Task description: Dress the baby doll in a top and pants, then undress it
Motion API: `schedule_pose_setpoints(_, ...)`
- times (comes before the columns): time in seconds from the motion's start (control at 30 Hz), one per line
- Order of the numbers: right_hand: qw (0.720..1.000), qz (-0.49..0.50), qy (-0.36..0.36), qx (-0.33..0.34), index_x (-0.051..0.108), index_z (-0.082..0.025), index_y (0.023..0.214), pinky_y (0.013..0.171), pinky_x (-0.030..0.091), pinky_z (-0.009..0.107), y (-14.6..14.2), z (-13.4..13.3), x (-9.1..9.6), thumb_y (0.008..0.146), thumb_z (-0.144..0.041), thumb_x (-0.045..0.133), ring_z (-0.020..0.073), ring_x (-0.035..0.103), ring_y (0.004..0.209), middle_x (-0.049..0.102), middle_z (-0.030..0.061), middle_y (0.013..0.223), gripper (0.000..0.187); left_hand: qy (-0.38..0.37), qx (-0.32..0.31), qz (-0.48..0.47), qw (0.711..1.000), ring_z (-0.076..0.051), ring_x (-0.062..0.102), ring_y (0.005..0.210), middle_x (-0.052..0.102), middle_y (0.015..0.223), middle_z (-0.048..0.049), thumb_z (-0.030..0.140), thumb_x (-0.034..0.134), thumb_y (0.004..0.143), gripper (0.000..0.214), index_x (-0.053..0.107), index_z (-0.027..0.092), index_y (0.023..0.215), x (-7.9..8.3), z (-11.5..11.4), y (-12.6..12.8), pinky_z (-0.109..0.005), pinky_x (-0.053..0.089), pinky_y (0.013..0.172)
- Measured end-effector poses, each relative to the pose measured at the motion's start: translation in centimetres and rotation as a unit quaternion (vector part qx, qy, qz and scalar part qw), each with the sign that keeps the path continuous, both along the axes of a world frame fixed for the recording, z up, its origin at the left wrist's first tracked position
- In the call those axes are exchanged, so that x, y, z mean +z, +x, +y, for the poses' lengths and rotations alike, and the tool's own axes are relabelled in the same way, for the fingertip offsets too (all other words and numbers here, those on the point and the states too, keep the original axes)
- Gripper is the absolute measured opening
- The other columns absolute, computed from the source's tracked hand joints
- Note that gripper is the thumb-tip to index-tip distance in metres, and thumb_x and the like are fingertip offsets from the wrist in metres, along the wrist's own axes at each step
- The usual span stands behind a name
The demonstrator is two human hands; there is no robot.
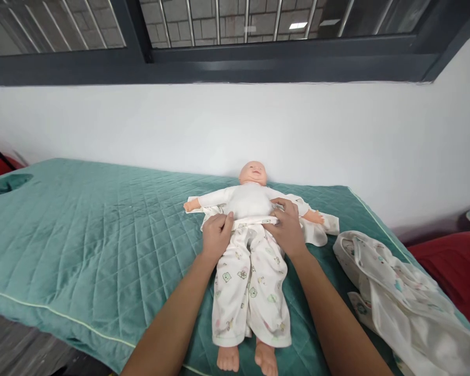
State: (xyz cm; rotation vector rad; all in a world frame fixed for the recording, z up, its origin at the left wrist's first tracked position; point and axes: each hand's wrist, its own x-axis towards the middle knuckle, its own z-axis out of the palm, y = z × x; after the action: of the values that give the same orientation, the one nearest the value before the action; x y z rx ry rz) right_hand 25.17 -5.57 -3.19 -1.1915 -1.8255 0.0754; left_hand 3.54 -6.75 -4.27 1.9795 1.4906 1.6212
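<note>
A baby doll lies on its back, head toward the wall, arms spread and bare feet toward me. White patterned baby trousers cover its legs up to the waist. My left hand is closed on one side of the waistband, thumb on top. On the other side, my right hand grips the waistband between thumb and fingers, some fingertips against the doll's belly. Beneath the doll's upper body a white garment is spread out, its edges showing past both arms.
A green quilted cover lies under the doll. At the right is a heap of white printed baby cloth, with a red bag-like item beyond it. A white wall and barred window stand behind.
</note>
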Motion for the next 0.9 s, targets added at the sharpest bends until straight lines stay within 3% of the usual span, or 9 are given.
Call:
schedule_pose_setpoints(0.17, 0.999, -0.003, 0.041, 0.022, 0.054, -0.023, 0.071, 0.093, 0.042, 0.046, 0.1, -0.2, -0.3, 0.073, -0.017, 0.065, 0.0289, 0.048, 0.107, 0.055, 0.0090, 0.115, 0.013, -0.016, 0.020, 0.012, 1.000, -0.013, 0.035, 0.056, 0.037, 0.052, 0.0027, 0.037, 0.043, 0.099, 0.048, 0.029, 0.020, 0.055, -0.5, -1.1, -0.3, -0.030, 0.029, 0.063)
schedule_pose_setpoints(0.3, 0.996, -0.027, 0.078, 0.030, 0.050, -0.024, 0.071, 0.079, 0.042, 0.039, 0.0, -1.0, -0.5, 0.077, -0.013, 0.061, 0.0242, 0.048, 0.088, 0.056, 0.0046, 0.087, 0.016, -0.032, 0.029, 0.019, 0.999, -0.013, 0.035, 0.056, 0.037, 0.053, 0.0026, 0.037, 0.042, 0.099, 0.047, 0.030, 0.020, 0.056, -0.6, -1.0, -0.2, -0.030, 0.028, 0.064)
schedule_pose_setpoints(0.43, 0.996, -0.056, 0.062, 0.031, 0.044, -0.025, 0.068, 0.072, 0.038, 0.036, 0.2, -2.4, -0.8, 0.081, -0.016, 0.059, 0.0218, 0.047, 0.077, 0.051, 0.0006, 0.070, 0.022, -0.033, 0.046, 0.031, 0.998, -0.013, 0.036, 0.056, 0.039, 0.053, 0.0021, 0.036, 0.042, 0.098, 0.047, 0.032, 0.020, 0.056, -0.8, -0.8, -0.3, -0.030, 0.026, 0.063)
schedule_pose_setpoints(0.6, 0.995, -0.092, 0.034, -0.011, 0.047, -0.024, 0.067, 0.075, 0.037, 0.036, 0.6, -3.9, -0.7, 0.077, -0.014, 0.061, 0.0201, 0.051, 0.072, 0.055, -0.0008, 0.066, 0.019, -0.050, 0.090, 0.059, 0.993, -0.013, 0.034, 0.054, 0.045, 0.051, 0.0004, 0.036, 0.043, 0.098, 0.048, 0.038, 0.019, 0.053, -1.0, -0.7, -0.5, -0.030, 0.021, 0.061)
schedule_pose_setpoints(0.73, 0.992, -0.111, 0.046, -0.050, 0.050, -0.023, 0.068, 0.078, 0.037, 0.037, 0.6, -4.7, -0.6, 0.082, -0.019, 0.064, 0.0221, 0.054, 0.078, 0.059, 0.0010, 0.068, 0.019, -0.066, 0.108, 0.086, 0.988, -0.013, 0.038, 0.055, 0.055, 0.054, -0.0025, 0.036, 0.042, 0.100, 0.050, 0.048, 0.018, 0.053, -1.0, -0.7, -0.6, -0.030, 0.021, 0.061)
schedule_pose_setpoints(0.9, 0.988, -0.118, 0.090, -0.050, 0.057, -0.022, 0.074, 0.083, 0.040, 0.038, 1.0, -5.4, -0.6, 0.087, -0.026, 0.066, 0.0238, 0.056, 0.084, 0.064, 0.0028, 0.072, 0.017, -0.086, 0.137, 0.126, 0.979, -0.014, 0.047, 0.057, 0.065, 0.060, -0.0063, 0.037, 0.041, 0.102, 0.052, 0.058, 0.017, 0.057, -0.8, -0.5, -0.6, -0.031, 0.021, 0.062)
